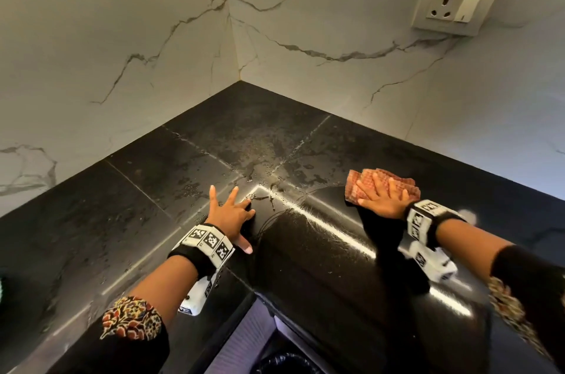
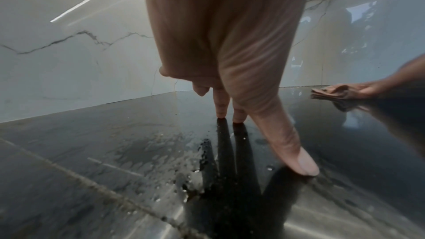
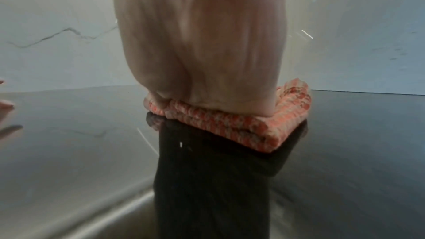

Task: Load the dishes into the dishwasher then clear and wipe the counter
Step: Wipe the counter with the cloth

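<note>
White marble walls [image 1: 137, 46] meet in a corner, and our black bench [image 1: 101, 220] fits into it. From the head view we see no dishes on the part of the bench that shows. We cannot see the dishwasher, so we cannot tell if it is loaded. A plug socket [image 1: 452, 8] sits high on the right wall. Wet spots [image 1: 263, 156] shine near the middle of the bench. Our left hand [image 1: 229, 214] lies flat on the bench with its fingers spread, holding nothing. Our right hand [image 1: 383, 196] presses flat on a folded cloth [image 1: 354, 187], well apart from the left hand. We think the wiping is under way, and the wet spots are what is left.

From the left wrist view, our fingertips [image 2: 221, 114] and thumb touch the bench. Drops of water [image 2: 165, 166] lie just beside them on the left. Far to the right we see the cloth [image 2: 331, 93] under the other hand.

From the right wrist view, the cloth [image 3: 250, 128] is orange and white, folded thick, and lies on the bench under our palm [image 3: 202, 52]. We cannot see the fingers here. That part of the bench [image 3: 69, 143] looks smooth and shiny, and we see no drops on it, so we think it may be wiped.
</note>
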{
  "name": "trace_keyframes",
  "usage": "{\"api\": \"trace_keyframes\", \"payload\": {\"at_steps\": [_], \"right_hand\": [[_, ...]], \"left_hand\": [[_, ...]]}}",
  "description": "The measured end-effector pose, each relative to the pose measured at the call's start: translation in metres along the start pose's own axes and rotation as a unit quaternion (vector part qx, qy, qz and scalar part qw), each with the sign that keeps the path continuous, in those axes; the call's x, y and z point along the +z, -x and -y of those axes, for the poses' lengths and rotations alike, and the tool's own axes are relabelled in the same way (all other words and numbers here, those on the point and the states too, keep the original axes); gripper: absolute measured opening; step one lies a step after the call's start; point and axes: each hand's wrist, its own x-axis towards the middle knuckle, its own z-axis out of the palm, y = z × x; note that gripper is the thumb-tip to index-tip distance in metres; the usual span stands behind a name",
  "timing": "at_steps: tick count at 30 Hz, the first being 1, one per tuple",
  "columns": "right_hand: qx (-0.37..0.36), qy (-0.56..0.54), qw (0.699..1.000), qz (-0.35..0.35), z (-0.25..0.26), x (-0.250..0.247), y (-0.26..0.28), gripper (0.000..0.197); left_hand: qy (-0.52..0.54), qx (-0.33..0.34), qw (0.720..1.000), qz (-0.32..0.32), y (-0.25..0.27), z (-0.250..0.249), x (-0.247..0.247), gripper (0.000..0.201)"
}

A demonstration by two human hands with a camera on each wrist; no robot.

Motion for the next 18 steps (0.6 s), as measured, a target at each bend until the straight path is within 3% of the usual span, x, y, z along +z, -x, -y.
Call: {"api": "trace_keyframes", "payload": {"at_steps": [4, 9, 14, 18], "right_hand": [[-0.051, 0.035, 0.998, 0.014, 0.051, -0.006, -0.019, 0.059], [-0.213, 0.127, 0.967, 0.057, 0.086, 0.017, 0.008, 0.059], [-0.328, 0.183, 0.924, 0.074, 0.023, 0.048, 0.061, 0.070], [-0.277, 0.132, 0.948, 0.090, -0.053, 0.042, 0.083, 0.053]], "left_hand": [[-0.010, -0.004, 1.000, 0.011, -0.001, -0.003, -0.005, 0.094], [-0.003, -0.013, 1.000, 0.020, -0.002, -0.005, -0.007, 0.090], [0.032, -0.018, 0.999, -0.030, -0.012, 0.005, -0.011, 0.059], [0.054, -0.048, 0.995, -0.071, -0.027, 0.016, -0.017, 0.063]]}}
